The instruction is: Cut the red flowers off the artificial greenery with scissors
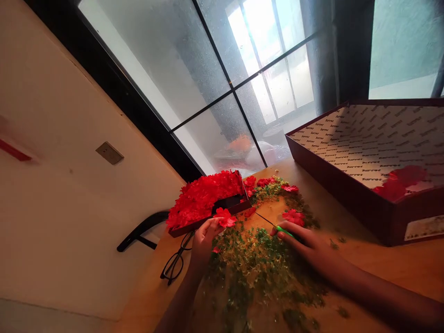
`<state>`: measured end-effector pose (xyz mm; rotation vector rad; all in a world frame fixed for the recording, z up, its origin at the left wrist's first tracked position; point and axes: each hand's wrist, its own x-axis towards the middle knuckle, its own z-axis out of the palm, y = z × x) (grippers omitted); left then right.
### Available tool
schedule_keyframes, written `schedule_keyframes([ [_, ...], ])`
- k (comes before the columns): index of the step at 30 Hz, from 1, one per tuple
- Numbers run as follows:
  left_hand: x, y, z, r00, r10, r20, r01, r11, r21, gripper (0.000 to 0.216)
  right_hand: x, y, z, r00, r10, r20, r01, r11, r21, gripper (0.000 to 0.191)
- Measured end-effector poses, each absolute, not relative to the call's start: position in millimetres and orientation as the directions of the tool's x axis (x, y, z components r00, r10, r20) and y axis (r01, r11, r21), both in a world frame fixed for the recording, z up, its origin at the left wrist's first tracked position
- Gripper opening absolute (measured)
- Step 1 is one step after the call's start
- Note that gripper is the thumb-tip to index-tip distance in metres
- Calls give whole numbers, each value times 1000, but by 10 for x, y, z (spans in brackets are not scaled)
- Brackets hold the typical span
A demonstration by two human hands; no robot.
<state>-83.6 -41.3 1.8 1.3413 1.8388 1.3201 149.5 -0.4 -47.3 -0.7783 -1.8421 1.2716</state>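
My left hand pinches a red artificial flower by its edge, in front of a shallow box heaped with red flower petals. In my right hand is a thin-shafted tool with a green handle, and its dark shaft points up and left toward the box. Another red flower lies on the table just beyond my right fingers. Small green and yellow plastic pieces are spread thickly below and between both hands.
A large dark red box with a printed white lining stands at the right, red flowers inside it. Black-framed glasses lie left of my left hand on the wooden table. Behind the table is a window; a black chair part shows at left.
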Motion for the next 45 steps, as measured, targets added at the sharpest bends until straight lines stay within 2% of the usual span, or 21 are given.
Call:
schedule_keyframes([
  [6, -564, -438, -56, -390, 919, 54, 260, 53, 964, 23, 1489, -22, -457, -544, 798, 257, 78, 354, -932, 30],
  [12, -354, -479, -90, -414, 909, -41, 32, 59, 998, 54, 1486, -33, -489, -585, 783, 210, 136, 350, -927, 34],
  [20, -304, -528, -114, -346, 927, -142, -54, 132, 990, 60, 1489, -74, -517, -638, 729, 250, 235, 493, -838, 35],
  [34, -363, -605, -164, -303, 951, -65, 112, 103, 988, 46, 1509, -97, -518, -633, 732, 251, 365, 568, -737, 34],
  [39, -250, -650, -150, -303, 949, 90, 346, 21, 938, 33, 1497, -97, -536, -635, 724, 269, 378, 595, -709, 32],
  [41, -169, -694, -131, -247, 956, 158, 462, -28, 886, 31, 1492, -101, -538, -635, 724, 267, 392, 601, -697, 33],
  [43, -111, -734, -99, -173, 969, 177, 542, -56, 839, 32, 1489, -105, -536, -641, 723, 258, 407, 604, -685, 33],
  [45, -109, -754, -55, -171, 967, 189, 586, -54, 808, 31, 1491, -107, -530, -646, 721, 248, 414, 605, -681, 33],
])
